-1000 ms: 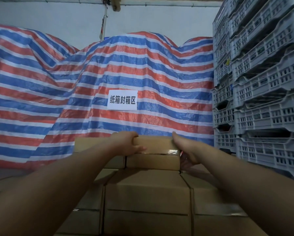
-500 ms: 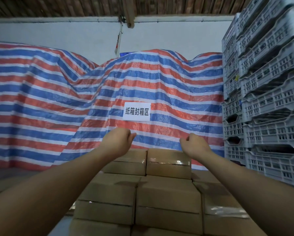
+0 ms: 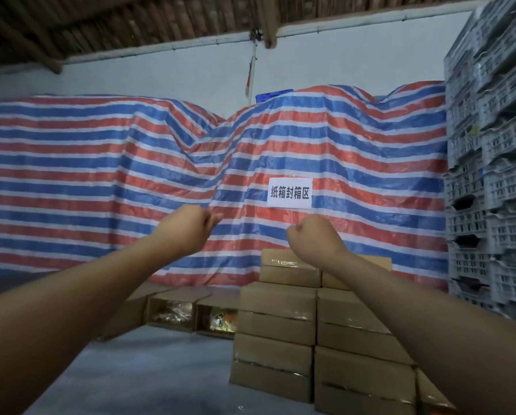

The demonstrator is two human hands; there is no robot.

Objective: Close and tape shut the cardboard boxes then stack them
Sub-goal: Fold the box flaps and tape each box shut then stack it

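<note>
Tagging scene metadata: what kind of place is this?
Likely a warehouse or packing area: a stack of taped cardboard boxes, piled white plastic crates, a striped tarp over goods, and a paper sign on it.

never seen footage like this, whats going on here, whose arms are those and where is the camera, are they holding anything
There is no machine here. The camera is worn on a person's head and looks forward, so the two bare arms reaching into the picture are that person's own. The left hand and the right hand are raised in the air with fingers loosely curled, and neither holds anything. Below the right hand is a stack of closed cardboard boxes, with shiny tape along their seams. To its left, on the grey floor, lie open boxes with packaged goods inside, not yet closed. Behind everything hangs a red, white and blue striped tarp bearing a white paper sign. On the right, grey plastic crates are stacked high.
</note>
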